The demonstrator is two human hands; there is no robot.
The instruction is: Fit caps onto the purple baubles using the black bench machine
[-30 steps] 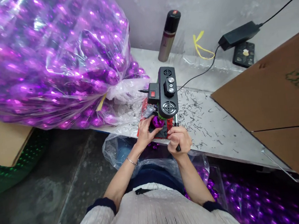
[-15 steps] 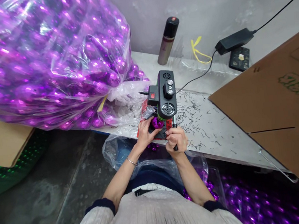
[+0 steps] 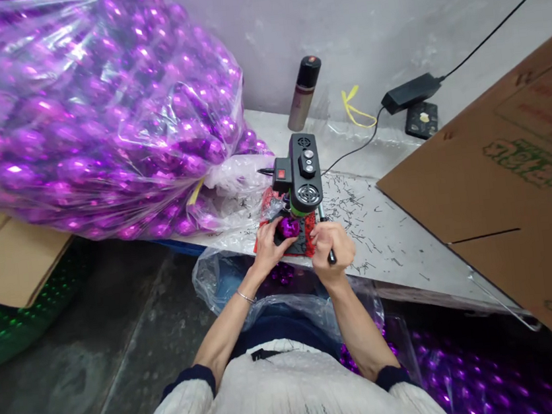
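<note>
A small workshop, probably for finishing ornaments: a scuffed worktop (image 3: 389, 234) strewn with dark shavings carries a small bench drill (image 3: 302, 174); a huge clear sack of purple baubles (image 3: 86, 115), cardboard sheets (image 3: 512, 180) and a bare concrete floor (image 3: 99, 360) surround it.

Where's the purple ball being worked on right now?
Head view, centre: the purple ball sits under the black machine, at the left hand, with the right hand just beside it.

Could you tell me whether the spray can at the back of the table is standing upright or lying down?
Upright. The spray can stands on its base on the table near the wall, black cap on top; its lean looks like lens distortion.
</note>
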